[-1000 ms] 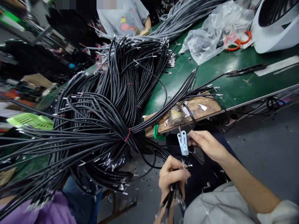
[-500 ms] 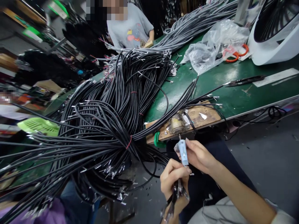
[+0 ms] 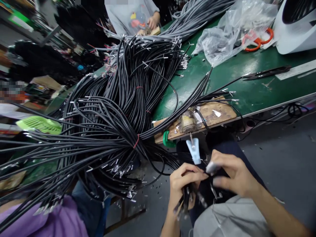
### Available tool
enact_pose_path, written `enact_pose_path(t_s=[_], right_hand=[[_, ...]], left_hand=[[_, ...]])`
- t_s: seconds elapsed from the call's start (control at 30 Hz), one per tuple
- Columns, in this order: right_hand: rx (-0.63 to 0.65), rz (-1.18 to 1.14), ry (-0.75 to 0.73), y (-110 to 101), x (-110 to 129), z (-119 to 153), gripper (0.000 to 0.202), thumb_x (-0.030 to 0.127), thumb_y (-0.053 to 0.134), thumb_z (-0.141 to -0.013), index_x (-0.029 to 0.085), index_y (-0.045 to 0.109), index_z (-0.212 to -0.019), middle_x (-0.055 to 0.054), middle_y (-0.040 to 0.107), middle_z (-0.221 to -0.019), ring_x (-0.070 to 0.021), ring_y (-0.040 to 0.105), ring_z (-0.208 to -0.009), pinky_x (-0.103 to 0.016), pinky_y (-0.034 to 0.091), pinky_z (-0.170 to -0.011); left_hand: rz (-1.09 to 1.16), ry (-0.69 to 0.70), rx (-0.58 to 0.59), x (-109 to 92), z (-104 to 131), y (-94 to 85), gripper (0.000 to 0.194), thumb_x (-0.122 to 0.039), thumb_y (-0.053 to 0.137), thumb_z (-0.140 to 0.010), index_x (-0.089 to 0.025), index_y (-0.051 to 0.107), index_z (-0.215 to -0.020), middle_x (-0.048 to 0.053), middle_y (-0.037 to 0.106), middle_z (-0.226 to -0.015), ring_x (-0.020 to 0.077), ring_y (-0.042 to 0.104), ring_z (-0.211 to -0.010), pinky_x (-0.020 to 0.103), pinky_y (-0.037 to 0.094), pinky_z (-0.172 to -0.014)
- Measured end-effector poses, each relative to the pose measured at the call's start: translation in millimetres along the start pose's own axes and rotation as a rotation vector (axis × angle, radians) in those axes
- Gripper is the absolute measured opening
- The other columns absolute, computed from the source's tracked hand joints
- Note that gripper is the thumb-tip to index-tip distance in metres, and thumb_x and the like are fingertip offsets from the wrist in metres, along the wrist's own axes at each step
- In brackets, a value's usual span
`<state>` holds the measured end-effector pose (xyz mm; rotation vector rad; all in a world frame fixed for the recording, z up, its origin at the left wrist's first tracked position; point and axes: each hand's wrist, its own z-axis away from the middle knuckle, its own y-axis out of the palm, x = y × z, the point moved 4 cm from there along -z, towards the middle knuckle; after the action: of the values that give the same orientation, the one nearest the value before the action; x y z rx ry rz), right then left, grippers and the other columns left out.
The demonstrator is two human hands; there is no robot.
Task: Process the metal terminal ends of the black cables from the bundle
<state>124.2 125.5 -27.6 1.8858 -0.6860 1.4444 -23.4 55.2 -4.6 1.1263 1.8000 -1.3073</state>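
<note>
Closed around a bunch of black cable ends (image 3: 189, 197) is my left hand (image 3: 185, 181), low in the middle of the view. Just right of it, my right hand (image 3: 233, 172) is bent in a blurred pinch near the cable tips, with something small and greyish at its fingertips that I cannot make out. A light blue clip (image 3: 194, 151) hangs on a thin metal rod above my left hand, touched by neither hand. The rod sticks out from a round, worn fixture (image 3: 187, 122) on a wooden board (image 3: 217, 115) at the table edge.
Large bundles of black cable (image 3: 138, 85) cover the left and middle of the green table (image 3: 229, 79). Orange-handled scissors (image 3: 258, 41), a plastic bag (image 3: 217, 42), dark tweezers (image 3: 266, 73) and a white fan (image 3: 293, 36) lie rightward. A person (image 3: 130, 16) sits across; a purple sleeve (image 3: 56, 219) shows lower left.
My right hand has come off the blue clip and moved right and down. The clip now hangs with its wide end up. The view has shifted slightly downward.
</note>
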Motion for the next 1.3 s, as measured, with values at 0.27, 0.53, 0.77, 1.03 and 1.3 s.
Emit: enact_pose_path(t_s=[0.27,0.53,0.77,1.03,1.3], right_hand=[[-0.222,0.178,-0.171,17,16,1,0.009,0.010,0.066,-0.081,0.018,0.065,-0.080,-0.003,0.058,-0.070,-0.0161,0.050,-0.067,-0.031,0.040,-0.062],[-0.279,0.109,-0.213,7,16,3,0.007,0.013,0.071,-0.078,0.019,0.069,-0.081,-0.003,0.061,-0.068,-0.0166,0.052,-0.064,-0.031,0.041,-0.059],[-0.169,0.144,-0.066,19,4,1,0.012,0.023,0.068,-0.082,0.017,0.067,-0.071,-0.003,0.057,-0.064,-0.0161,0.051,-0.063,-0.030,0.040,-0.058],[-0.265,0.366,-0.022,24,-1,0,0.033,0.018,0.054,-0.087,0.018,0.045,-0.055,0.002,0.042,-0.058,-0.0117,0.042,-0.055,-0.027,0.032,-0.052],[-0.185,0.314,0.110,4,2,-11,0.028,0.031,0.056,-0.089,0.015,0.063,-0.068,0.000,0.053,-0.064,-0.0117,0.048,-0.059,-0.026,0.035,-0.056]], left_hand=[[-0.052,0.045,-0.083,2,3,3.5,0.016,-0.015,0.063,-0.083,-0.016,0.069,-0.098,0.005,0.067,-0.074,0.0142,0.062,-0.061,0.023,0.048,-0.055],[-0.176,0.044,-0.249,-19,7,2.3,0.013,-0.006,0.055,-0.082,-0.017,0.062,-0.085,0.004,0.068,-0.076,0.0159,0.066,-0.069,0.025,0.054,-0.062],[-0.388,0.041,-0.245,-23,17,12.0,0.016,-0.009,0.059,-0.078,-0.017,0.060,-0.092,0.002,0.066,-0.074,0.0130,0.063,-0.061,0.021,0.050,-0.059],[-0.198,0.028,0.000,-11,12,8.7,0.011,-0.008,0.060,-0.080,-0.015,0.066,-0.086,0.003,0.064,-0.070,0.0114,0.060,-0.058,0.020,0.045,-0.054],[-0.222,-0.022,-0.132,-6,14,3.3,0.010,-0.007,0.058,-0.080,-0.016,0.063,-0.084,0.001,0.059,-0.068,0.0107,0.055,-0.057,0.021,0.042,-0.054]])
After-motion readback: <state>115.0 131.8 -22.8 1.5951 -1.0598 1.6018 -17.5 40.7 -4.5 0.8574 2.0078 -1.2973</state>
